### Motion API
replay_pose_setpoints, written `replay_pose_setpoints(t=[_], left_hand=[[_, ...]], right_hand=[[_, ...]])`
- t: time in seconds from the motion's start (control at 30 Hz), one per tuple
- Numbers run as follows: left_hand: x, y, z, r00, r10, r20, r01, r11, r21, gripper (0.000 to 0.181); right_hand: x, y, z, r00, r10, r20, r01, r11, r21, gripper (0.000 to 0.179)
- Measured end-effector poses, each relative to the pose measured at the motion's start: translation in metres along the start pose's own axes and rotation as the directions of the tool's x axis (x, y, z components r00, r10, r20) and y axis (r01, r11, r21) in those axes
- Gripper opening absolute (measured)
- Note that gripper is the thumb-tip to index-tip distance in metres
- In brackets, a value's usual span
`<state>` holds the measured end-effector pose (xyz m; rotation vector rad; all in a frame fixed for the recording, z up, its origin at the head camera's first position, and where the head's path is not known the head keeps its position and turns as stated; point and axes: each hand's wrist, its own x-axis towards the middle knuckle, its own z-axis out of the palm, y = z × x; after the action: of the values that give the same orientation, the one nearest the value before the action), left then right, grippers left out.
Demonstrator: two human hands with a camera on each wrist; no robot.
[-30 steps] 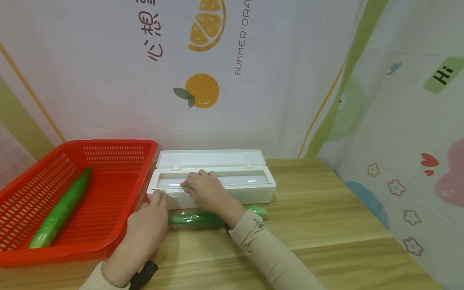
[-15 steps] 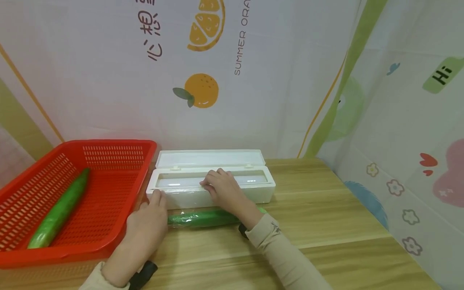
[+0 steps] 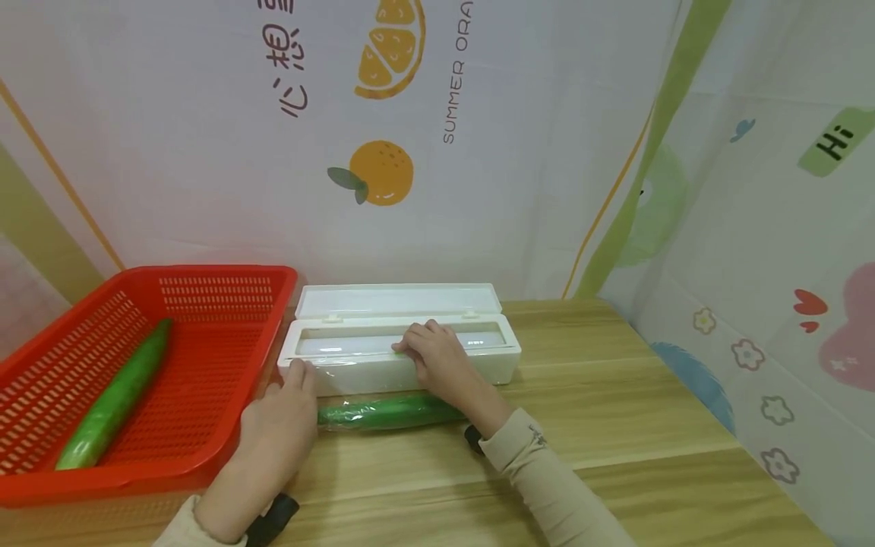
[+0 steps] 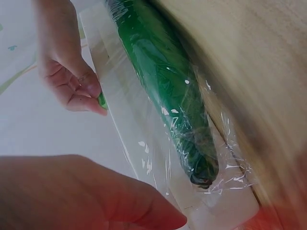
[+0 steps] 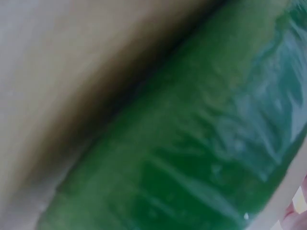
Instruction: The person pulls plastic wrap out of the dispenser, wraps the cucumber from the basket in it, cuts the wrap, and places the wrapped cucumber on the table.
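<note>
A white cling film dispenser box (image 3: pixel 362 377) stands on the table with its lid (image 3: pixel 399 298) raised at the back. My right hand (image 3: pixel 444 368) pinches a small green slide cutter (image 4: pixel 101 100) on the box's front top edge, right of the middle. Against the left front corner, the fingers of my left hand (image 3: pixel 280 418) press down. A cucumber (image 3: pixel 383 414) lies along the front of the box, covered by clear film (image 4: pixel 235 172) over much of its length. My right wrist hides its right end in the head view; close up, its film looks wrinkled in the right wrist view.
At the left is a red plastic basket (image 3: pixel 198 463) holding another cucumber (image 3: pixel 119 395). The wooden table (image 3: pixel 601 425) extends to the right. Behind it hangs a printed white cloth (image 3: pixel 513 190).
My right hand has slid rightward along the box edge with the cutter, uncovering more of the box's left part. My left hand stays at the corner, and the cucumber has not moved.
</note>
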<state>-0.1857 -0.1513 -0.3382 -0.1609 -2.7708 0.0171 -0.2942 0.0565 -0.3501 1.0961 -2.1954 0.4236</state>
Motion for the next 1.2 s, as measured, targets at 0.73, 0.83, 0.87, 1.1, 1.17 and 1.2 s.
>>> replay_pose_setpoints(t=[0.73, 0.83, 0.87, 1.1, 1.17, 1.2], left_hand=[[0.004, 0.0, -0.002, 1.0, -0.015, -0.024, 0.014, 0.999, -0.036, 0.051], [0.006, 0.001, 0.0, 0.999, 0.005, -0.053, -0.009, 0.997, -0.075, 0.052], [0.007, 0.002, 0.001, 0.998, 0.027, -0.057, -0.032, 0.996, -0.085, 0.053], [0.01, 0.006, 0.009, 0.983, 0.174, -0.064, -0.181, 0.975, -0.131, 0.053], [0.01, 0.006, 0.011, 0.98, 0.179, -0.082, -0.188, 0.975, -0.114, 0.051], [0.01, 0.006, 0.011, 0.979, 0.182, -0.092, -0.191, 0.976, -0.104, 0.05]], right_hand=[[-0.008, 0.004, 0.003, 1.0, 0.012, -0.025, -0.01, 0.995, 0.1, 0.013], [-0.009, 0.004, 0.004, 0.999, 0.012, -0.033, -0.008, 0.995, 0.102, 0.012], [-0.009, 0.004, 0.004, 0.999, 0.012, -0.035, -0.009, 0.995, 0.098, 0.012], [-0.01, 0.004, 0.003, 0.999, 0.006, -0.044, -0.004, 0.998, 0.058, 0.011], [-0.01, 0.004, 0.002, 0.999, 0.011, -0.037, -0.01, 0.999, 0.042, 0.01], [-0.009, 0.004, 0.001, 0.999, 0.015, -0.03, -0.014, 0.999, 0.034, 0.01]])
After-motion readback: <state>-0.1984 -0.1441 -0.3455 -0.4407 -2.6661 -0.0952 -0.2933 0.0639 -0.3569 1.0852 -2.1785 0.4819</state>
